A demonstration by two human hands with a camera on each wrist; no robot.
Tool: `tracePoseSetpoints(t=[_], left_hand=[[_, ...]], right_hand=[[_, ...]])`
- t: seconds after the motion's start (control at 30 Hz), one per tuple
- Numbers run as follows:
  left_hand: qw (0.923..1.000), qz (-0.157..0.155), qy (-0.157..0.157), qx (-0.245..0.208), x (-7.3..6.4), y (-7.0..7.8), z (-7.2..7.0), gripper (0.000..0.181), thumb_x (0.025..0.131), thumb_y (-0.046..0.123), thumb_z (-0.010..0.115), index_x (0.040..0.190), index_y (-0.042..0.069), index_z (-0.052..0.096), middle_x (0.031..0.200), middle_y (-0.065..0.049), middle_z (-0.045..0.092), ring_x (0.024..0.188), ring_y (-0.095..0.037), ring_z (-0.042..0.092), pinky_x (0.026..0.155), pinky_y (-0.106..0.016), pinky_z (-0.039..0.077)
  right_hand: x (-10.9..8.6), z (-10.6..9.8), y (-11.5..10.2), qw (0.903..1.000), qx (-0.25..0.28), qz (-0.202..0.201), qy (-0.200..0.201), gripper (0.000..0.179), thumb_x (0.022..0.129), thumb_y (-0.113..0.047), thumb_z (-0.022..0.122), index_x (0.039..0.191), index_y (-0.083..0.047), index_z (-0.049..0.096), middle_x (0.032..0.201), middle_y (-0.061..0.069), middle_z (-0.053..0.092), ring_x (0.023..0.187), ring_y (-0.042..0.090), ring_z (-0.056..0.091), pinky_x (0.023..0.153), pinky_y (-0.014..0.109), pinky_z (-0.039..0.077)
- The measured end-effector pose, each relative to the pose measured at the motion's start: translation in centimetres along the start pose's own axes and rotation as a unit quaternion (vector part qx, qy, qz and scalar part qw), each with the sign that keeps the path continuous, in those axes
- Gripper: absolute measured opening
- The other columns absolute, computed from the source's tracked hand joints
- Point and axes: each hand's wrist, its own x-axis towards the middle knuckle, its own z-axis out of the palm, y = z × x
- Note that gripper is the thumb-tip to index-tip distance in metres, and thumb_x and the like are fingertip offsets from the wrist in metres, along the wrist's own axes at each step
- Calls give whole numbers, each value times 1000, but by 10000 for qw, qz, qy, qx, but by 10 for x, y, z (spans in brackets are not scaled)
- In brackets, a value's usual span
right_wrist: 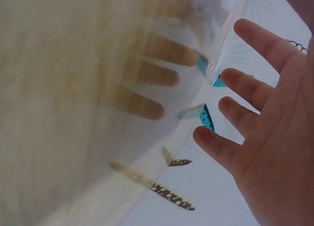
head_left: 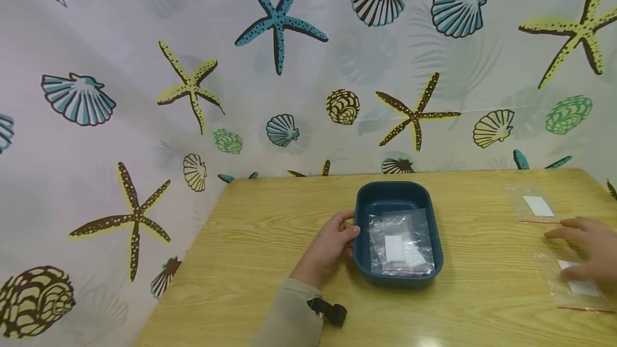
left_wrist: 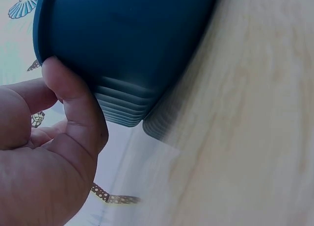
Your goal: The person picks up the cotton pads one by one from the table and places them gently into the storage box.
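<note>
A dark blue plastic bin stands on the table, with clear zip bags holding white pieces lying inside it. My left hand holds the bin's left side; the left wrist view shows bent fingers at the rim and outer wall of the bin. At the far right, my right hand hovers with spread fingers over a clear zip bag containing a white piece, partly covering it. In the right wrist view the right hand has nothing between its fingers. Contact with the bag cannot be made out.
Another clear zip bag with a white piece lies farther back on the right. The wood-grain table reaches back to a white curtain printed with starfish and shells. A black strap is on my left sleeve.
</note>
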Motion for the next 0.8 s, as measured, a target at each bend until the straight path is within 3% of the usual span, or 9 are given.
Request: tracePoseSetpoints(t=[0.13,0.3,0.43,0.57,0.7,0.8], left_hand=[[10000,10,-2,-3,-1,0,-1,46,105,14,56,149,6,45,107,-18,60,76,-19,60,61,-28,51],[10000,-48,35,43,-2,0,-1,46,105,16,57,149,9,47,109,-18,60,78,-20,60,63,-29,52],[10000,-56,34,30,-1,0,-1,45,105,14,56,149,9,47,108,-18,60,77,-20,59,63,-29,51],[10000,-12,19,-57,1,0,-1,44,106,12,55,149,7,46,108,-19,59,75,-19,59,61,-29,51],[10000,10,13,-71,0,-1,-1,45,105,12,55,149,7,46,107,-19,59,74,-18,58,61,-29,50],[10000,28,-1,-43,0,-2,-1,45,105,11,55,149,6,45,106,-18,59,74,-18,58,62,-29,50]], right_hand=[[-13,16,22,9991,84,-81,402,73,54,-44,95,112,-18,59,120,34,54,105,58,51,76,81,39],[-24,25,28,9934,677,50,921,65,50,-32,97,102,-37,59,120,29,53,106,52,48,75,81,37],[-32,31,31,9927,825,442,755,60,58,-34,95,105,-38,59,128,32,46,114,58,40,88,85,24],[-39,37,35,9937,788,607,513,68,58,-40,95,115,-42,59,133,34,44,123,65,34,101,83,11],[-41,37,37,9953,595,753,150,78,60,-47,93,127,-52,54,139,35,40,128,69,28,94,85,17],[-41,36,35,9957,491,735,279,80,58,-49,94,127,-54,53,138,34,42,124,69,33,87,86,24]])
